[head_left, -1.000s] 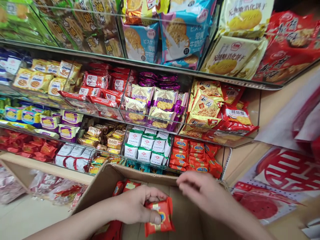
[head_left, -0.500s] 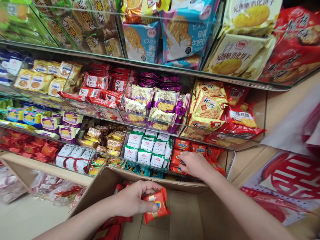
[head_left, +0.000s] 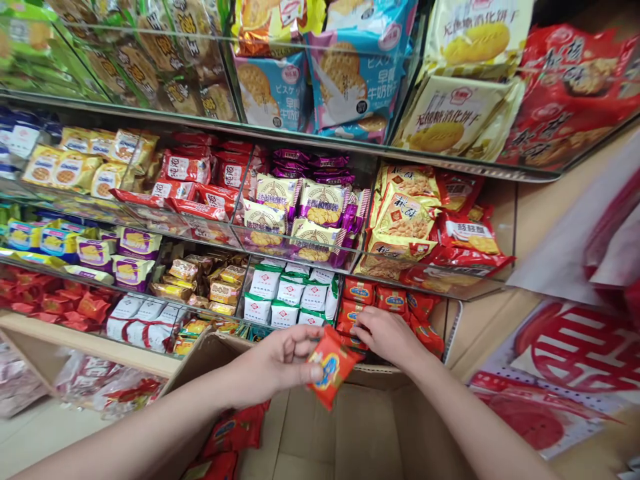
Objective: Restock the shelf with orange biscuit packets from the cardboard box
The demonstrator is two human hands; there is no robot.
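Observation:
My left hand (head_left: pixel 275 367) pinches a small red packet (head_left: pixel 331 367) with a blue and yellow emblem, held above the opening of a cardboard box (head_left: pixel 370 427). My right hand (head_left: pixel 387 337) reaches into the lowest shelf compartment at the right, its bent fingers against the red packets (head_left: pixel 350 312) there; whether it grips one is hidden. More red packets (head_left: pixel 235 430) lie inside the box at its left side. White and green packets (head_left: pixel 289 290) fill the compartment left of the red ones.
Glass-fronted shelves (head_left: pixel 300 250) of wrapped snacks rise ahead. Large blue biscuit bags (head_left: pixel 345 80) stand on the upper shelf. Plastic bags (head_left: pixel 120 390) lie under the shelf at the left, and red and white packaging (head_left: pixel 575 347) is at the right.
My left hand has lifted its red packet up and to the right, closer to my right hand. My right hand stays at the red packets. The view has shifted slightly.

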